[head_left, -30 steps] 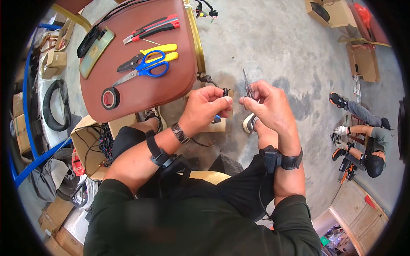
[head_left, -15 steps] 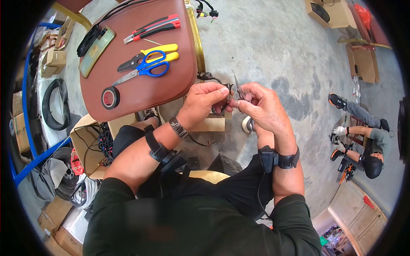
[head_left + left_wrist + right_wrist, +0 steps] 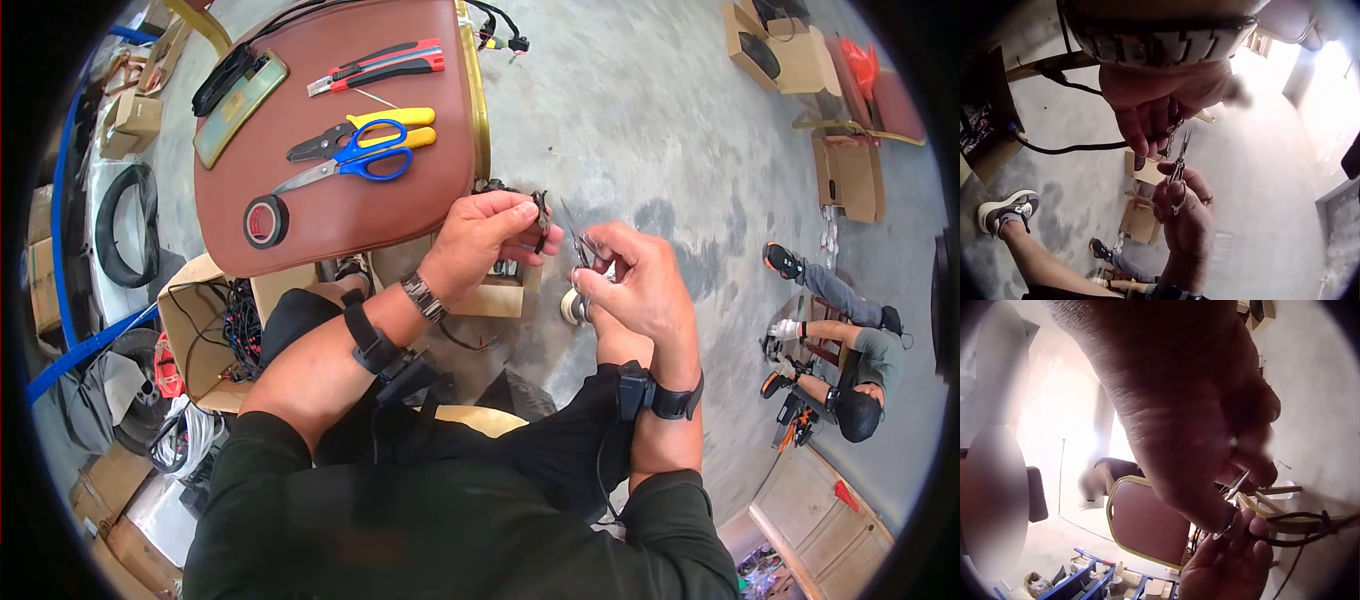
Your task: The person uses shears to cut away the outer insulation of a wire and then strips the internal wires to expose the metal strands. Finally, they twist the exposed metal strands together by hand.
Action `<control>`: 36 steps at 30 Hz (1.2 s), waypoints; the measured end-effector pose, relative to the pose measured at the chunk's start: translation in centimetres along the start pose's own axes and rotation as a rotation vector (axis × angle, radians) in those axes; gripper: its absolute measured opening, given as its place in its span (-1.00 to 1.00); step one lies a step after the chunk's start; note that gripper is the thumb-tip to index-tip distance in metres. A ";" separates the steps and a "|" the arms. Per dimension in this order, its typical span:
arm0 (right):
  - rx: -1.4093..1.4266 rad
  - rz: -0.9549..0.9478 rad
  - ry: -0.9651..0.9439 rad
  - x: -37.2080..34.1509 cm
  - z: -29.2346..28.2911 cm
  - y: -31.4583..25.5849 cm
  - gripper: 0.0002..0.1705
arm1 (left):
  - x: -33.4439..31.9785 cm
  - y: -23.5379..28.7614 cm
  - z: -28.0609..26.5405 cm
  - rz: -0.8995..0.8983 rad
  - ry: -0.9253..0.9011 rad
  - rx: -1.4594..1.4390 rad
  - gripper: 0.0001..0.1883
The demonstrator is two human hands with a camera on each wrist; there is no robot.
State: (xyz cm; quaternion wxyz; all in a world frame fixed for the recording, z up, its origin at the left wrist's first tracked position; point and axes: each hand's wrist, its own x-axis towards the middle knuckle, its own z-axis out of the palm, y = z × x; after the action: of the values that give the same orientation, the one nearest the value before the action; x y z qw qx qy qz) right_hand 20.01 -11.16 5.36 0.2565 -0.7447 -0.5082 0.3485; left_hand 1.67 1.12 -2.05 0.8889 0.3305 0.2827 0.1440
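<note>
My left hand pinches the end of a black cable between thumb and fingers, just past the seat's edge. In the left wrist view the cable runs off sideways from those fingers. My right hand holds small silver scissors, with the thumb at a finger loop. Their slim blades point up toward the cable end, a short distance from it in the head view. The right wrist view has the right hand close above the left fingertips.
On the brown chair seat lie blue-handled scissors, yellow-handled pliers, a red-black cutter knife, black tape and a phone. A box of wires stands left. Another person sits at right.
The scissors came to the cable end half a second ago and are now a little apart from it, the right hand lower and further right. The left hand has raised the cable end.
</note>
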 end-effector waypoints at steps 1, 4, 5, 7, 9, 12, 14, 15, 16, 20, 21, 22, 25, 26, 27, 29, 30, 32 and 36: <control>-0.024 -0.032 0.014 -0.1 0.0 0.0 -0.62 | 0.1 0.1 0.0 0.003 0.000 -0.012 -0.75; -0.105 -0.081 0.058 -0.1 0.3 -0.2 -0.62 | 0.3 0.1 0.0 0.014 0.000 -0.002 -0.79; -0.133 -0.088 0.075 -0.1 0.5 -0.3 -0.62 | 0.4 -0.1 -0.1 0.023 -0.001 0.032 -0.80; -0.169 -0.060 0.068 -0.1 0.5 -0.5 -0.64 | 0.5 -0.2 0.1 0.035 -0.002 0.081 -0.82; -0.205 -0.047 0.060 -0.2 0.4 -0.6 -0.66 | 0.3 -0.2 0.4 0.041 0.001 0.111 -0.82; -0.242 -0.050 0.056 -0.3 0.4 -0.7 -0.67 | 0.3 -0.6 0.3 0.047 0.013 0.138 -0.83; -0.243 -0.056 0.061 -0.3 0.5 -0.8 -0.67 | 0.3 -0.7 0.4 0.062 0.023 0.138 -0.83; -0.249 -0.058 0.061 -0.4 0.6 -0.8 -0.67 | 0.2 -0.7 0.4 0.070 0.028 0.138 -0.84; -0.254 -0.059 0.060 -0.4 0.6 -0.8 -0.68 | 0.3 -0.8 0.3 0.075 0.027 0.140 -0.84; -0.263 -0.058 0.066 -0.4 0.8 -0.8 -0.68 | 0.4 -1.0 0.1 0.093 0.021 0.155 -0.84; -0.261 -0.055 0.068 -0.4 0.8 -0.8 -0.68 | 0.4 -0.9 0.1 0.097 0.018 0.161 -0.85; -0.259 -0.052 0.069 -0.4 0.8 -0.9 -0.68 | 0.4 -0.9 0.2 0.100 0.028 0.153 -0.85; -0.231 -0.034 0.067 -0.5 1.0 -1.0 -0.67 | 0.2 -0.8 0.7 0.105 0.059 0.127 -0.87; -0.218 -0.027 0.065 -0.5 1.0 -1.0 -0.67 | 0.2 -0.8 0.8 0.107 0.073 0.116 -0.86; -0.198 -0.013 0.060 -0.5 1.1 -1.0 -0.67 | 0.2 -0.8 0.9 0.109 0.086 0.106 -0.86; -0.159 0.016 0.049 -0.5 1.3 -1.1 -0.66 | 0.3 -1.4 1.0 0.151 0.099 0.114 -0.86; -0.155 0.027 0.047 -0.5 1.4 -1.3 -0.66 | 0.3 -1.8 0.9 0.173 0.106 0.117 -0.86; -0.148 0.050 0.041 -0.5 1.5 -1.6 -0.65 | 0.5 -2.3 0.6 0.213 0.102 0.159 -0.82; -0.244 0.015 0.029 -0.4 1.7 -1.7 -0.65 | 0.2 -2.3 0.9 0.209 0.141 0.209 -0.85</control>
State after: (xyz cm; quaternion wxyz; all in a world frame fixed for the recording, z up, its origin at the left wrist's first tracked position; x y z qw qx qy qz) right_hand 17.61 -10.88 5.69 0.1689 -0.7791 -0.5374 0.2751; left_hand 2.56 -0.97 -3.11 0.8078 0.4378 0.3220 0.2285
